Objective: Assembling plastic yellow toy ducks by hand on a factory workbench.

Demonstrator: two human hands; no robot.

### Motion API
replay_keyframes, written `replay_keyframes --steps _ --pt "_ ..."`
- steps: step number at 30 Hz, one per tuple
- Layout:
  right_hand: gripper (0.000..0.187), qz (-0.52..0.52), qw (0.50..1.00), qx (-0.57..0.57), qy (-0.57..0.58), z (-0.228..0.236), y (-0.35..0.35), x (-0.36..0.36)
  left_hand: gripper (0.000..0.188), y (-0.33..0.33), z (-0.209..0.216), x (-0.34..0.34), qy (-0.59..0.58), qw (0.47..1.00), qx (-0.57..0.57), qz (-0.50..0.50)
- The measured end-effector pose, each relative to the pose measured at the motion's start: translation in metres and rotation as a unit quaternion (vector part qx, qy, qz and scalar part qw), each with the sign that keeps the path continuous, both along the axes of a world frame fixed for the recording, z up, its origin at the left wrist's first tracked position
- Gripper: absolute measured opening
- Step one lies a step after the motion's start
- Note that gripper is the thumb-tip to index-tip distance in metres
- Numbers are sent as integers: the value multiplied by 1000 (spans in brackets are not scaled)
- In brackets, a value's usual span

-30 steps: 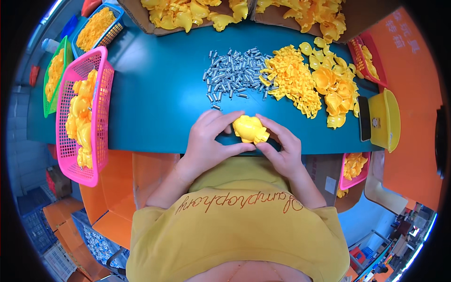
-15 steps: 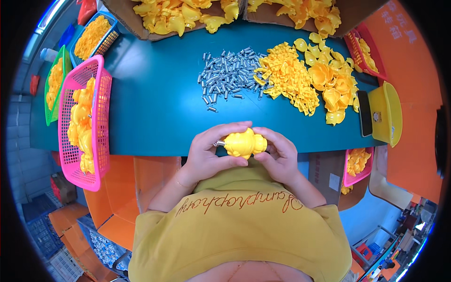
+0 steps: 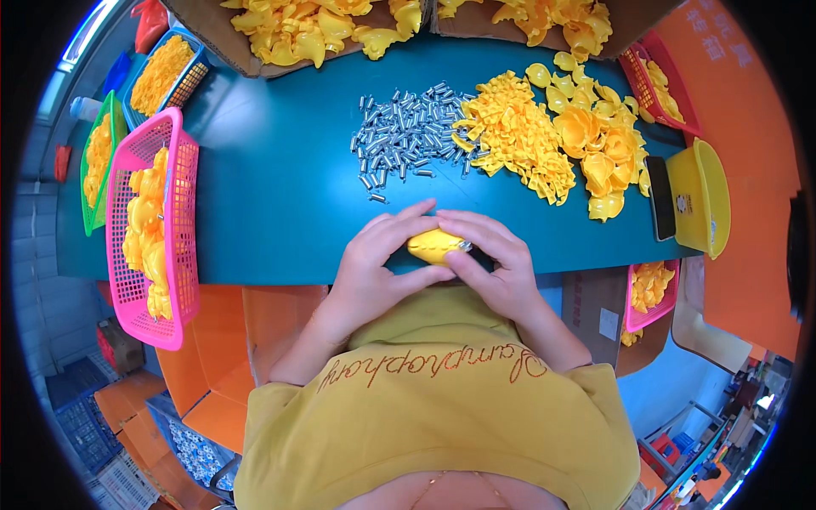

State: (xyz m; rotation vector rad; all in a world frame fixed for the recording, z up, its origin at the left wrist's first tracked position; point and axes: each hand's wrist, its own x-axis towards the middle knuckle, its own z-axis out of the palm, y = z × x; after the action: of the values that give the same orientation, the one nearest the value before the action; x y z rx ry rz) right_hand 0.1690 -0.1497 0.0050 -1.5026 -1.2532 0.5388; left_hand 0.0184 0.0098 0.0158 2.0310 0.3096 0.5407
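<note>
Between the fingertips of both hands, at the table's near edge, is a yellow plastic toy figure [image 3: 429,246]. A bit of shiny metal, like a spring, shows at its right end, and a dark seam runs along its side. My left hand [image 3: 367,265] grips the left part, fingers above and thumb below. My right hand [image 3: 500,265] closes round the right part in the same way, covering some of it. Beyond the hands lie a pile of metal springs [image 3: 410,140], a heap of small yellow plastic pieces [image 3: 518,140] and several curved yellow shells [image 3: 602,144].
At the left edge stands a pink basket [image 3: 185,246] holding yellow figures, with green [image 3: 95,204] and blue [image 3: 195,72] baskets behind. Cardboard boxes [image 3: 433,21] of yellow shells line the back. A phone [image 3: 661,200] leans by a yellow bin [image 3: 705,204] at the right.
The toy figure has been turned in my hands: its metal end pointed left and now points right, and less of it shows. Both hands stay close together on it.
</note>
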Motion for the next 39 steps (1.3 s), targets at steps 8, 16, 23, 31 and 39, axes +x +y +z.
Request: replay_keyframes --steps 8,16,23,31,39 --pt "27 -13 989 31 142 -7 -4 -7 38 -13 -12 -3 -60 998 -28 17" --pt "21 -60 990 52 120 -5 -1 -11 33 -13 -17 -2 -89 995 -8 41" --pt "22 -139 979 -36 -142 21 1 49 33 52 31 -63 -148 945 148 253" --pt "13 -168 925 -81 -331 21 28 70 28 152 80 -200 168 695 332 615" --pt "10 -198 947 -11 -252 20 20 66 38 140 70 -162 198 601 556 539"
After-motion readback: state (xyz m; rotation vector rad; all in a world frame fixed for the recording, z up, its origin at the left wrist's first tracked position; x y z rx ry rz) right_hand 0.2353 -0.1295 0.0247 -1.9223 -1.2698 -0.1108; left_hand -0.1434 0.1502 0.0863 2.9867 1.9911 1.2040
